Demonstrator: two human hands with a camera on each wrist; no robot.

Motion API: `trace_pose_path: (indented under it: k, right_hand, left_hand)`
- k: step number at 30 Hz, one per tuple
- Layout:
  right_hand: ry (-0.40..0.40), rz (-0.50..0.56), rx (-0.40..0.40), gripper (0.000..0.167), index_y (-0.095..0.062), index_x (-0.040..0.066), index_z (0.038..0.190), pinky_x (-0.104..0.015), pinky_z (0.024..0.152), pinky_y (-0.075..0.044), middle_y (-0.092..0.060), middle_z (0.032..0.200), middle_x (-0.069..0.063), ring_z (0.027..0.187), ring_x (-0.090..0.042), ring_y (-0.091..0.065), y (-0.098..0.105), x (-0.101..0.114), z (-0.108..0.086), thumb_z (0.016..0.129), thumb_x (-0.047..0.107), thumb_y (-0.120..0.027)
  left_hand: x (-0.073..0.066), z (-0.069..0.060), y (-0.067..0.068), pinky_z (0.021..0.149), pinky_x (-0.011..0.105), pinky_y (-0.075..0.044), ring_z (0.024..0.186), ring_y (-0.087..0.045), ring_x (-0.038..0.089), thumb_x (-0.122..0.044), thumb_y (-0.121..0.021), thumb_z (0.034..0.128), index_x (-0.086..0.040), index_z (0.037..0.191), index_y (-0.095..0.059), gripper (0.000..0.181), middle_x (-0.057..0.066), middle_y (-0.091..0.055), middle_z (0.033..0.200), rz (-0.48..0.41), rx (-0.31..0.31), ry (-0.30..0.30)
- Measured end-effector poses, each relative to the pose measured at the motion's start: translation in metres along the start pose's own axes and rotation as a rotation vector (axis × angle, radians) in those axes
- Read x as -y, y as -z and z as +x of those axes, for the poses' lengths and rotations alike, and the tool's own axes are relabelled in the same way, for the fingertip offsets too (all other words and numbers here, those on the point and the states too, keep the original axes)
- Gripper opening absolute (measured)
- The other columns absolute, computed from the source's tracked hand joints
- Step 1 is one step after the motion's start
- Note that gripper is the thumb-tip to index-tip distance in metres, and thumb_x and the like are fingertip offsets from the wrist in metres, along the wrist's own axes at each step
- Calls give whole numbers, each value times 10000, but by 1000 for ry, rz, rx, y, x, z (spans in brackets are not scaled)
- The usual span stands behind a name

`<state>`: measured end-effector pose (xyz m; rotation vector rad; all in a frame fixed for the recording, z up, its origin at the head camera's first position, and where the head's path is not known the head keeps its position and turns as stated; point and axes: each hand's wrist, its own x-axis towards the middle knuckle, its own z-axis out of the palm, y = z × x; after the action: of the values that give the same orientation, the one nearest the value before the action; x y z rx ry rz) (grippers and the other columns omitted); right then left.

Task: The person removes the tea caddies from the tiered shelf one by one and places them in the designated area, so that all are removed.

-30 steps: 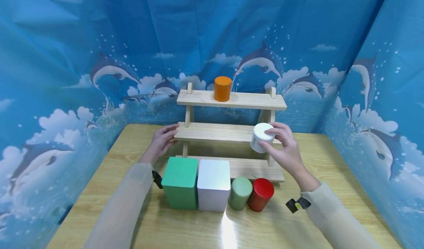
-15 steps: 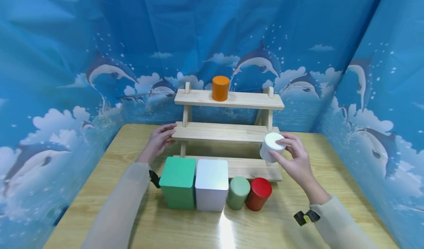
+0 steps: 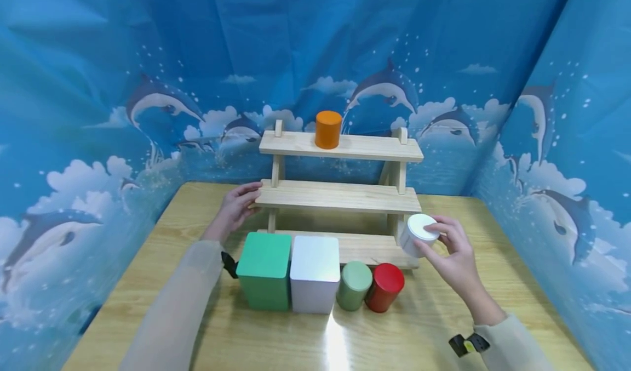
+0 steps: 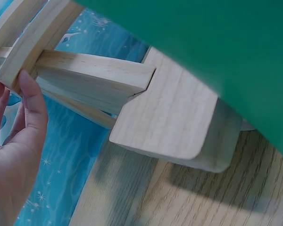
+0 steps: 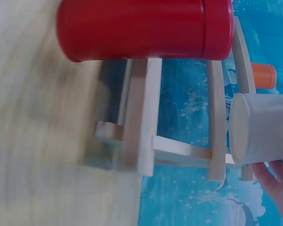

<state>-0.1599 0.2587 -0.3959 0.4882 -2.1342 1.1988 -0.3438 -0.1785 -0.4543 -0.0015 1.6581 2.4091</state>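
At the right end of the three-tiered wooden display rack (image 3: 340, 195), my right hand (image 3: 455, 257) holds a white round canister (image 3: 412, 241) in the air between thumb and fingers. The canister tilts slightly, and the right wrist view shows its pale base (image 5: 239, 129). My left hand (image 3: 234, 211) grips the left end of the middle shelf; the left wrist view has the thumb and fingertips on that shelf end (image 4: 23, 59). An orange canister (image 3: 327, 130) stands on the top shelf, left of its middle.
In front of the rack, a green box (image 3: 265, 275), a white box (image 3: 315, 277), a light green canister (image 3: 354, 287) and a red canister (image 3: 385, 289) stand in a row on the wooden table (image 3: 276, 341). A blue dolphin-printed curtain (image 3: 305, 47) encloses the back and sides.
My right hand has carried the white canister rightward and down, from in front of the middle shelf to beside the rack's lower right end. The left hand keeps its place on the shelf.
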Motion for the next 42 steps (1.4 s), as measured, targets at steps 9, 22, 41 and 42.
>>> trace_pose_path:
  k: [9,22,41,42]
  right_hand:
    - [7,14,-3,372,-551,-143,918,-134,823,-438,-454,1096,-324,1044,-160,-474,5,-6,-19,600,-297,-669]
    - [-61,10,40,402,-565,-84,929,-122,819,-436,-452,1137,-231,1077,-129,-443,11,-38,-55,597,-254,-716]
    - [-248,-16,212,374,-556,12,916,-125,804,-431,-444,1147,-182,1028,-82,-423,5,-39,-80,650,-145,-766]
    - [-250,-19,217,366,-553,8,911,-128,805,-430,-442,1139,-190,1025,-79,-421,4,-34,-79,653,-143,-765]
  left_hand:
    - [0,-1,-1,740,340,-492,967,-585,157,-137,-650,882,-83,1244,-578,373,10,-535,1191,3,-7,-8]
    - [0,-2,-2,714,321,-498,940,-591,151,-138,-653,880,-79,1241,-579,373,6,-550,1166,-6,-1,-17]
    - [2,-1,-2,740,347,-494,937,-593,160,-134,-650,882,-79,1255,-572,385,14,-548,1162,-19,-9,-11]
    - [2,-1,-2,743,348,-493,937,-592,160,-133,-646,884,-79,1254,-572,381,14,-547,1160,-18,-8,-14]
